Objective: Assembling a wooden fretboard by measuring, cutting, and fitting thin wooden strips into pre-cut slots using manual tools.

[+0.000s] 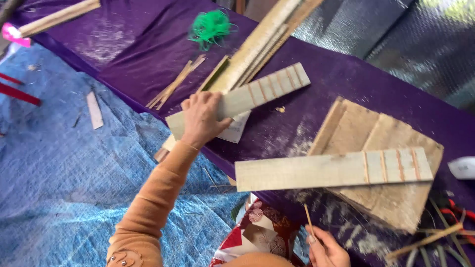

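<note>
The left hand (pixel 200 120) grips a pale slat (pixel 237 100) with red lines, tilted above the purple surface (pixel 326 79), a white label (pixel 235 129) just beneath it, a second slat (pixel 334 169) lying to its right, and the right hand (pixel 324 247) pinches a thin stick (pixel 308 218).

left hand (pixel 200 118): around the near end of a slat (pixel 237 99), over the table (pixel 326 79) edge; string (pixel 210 25) behind
second slat (pixel 331 169): right of it, across a block (pixel 391 143)
right hand (pixel 326 249): below, holding a stick (pixel 308 217)
</note>
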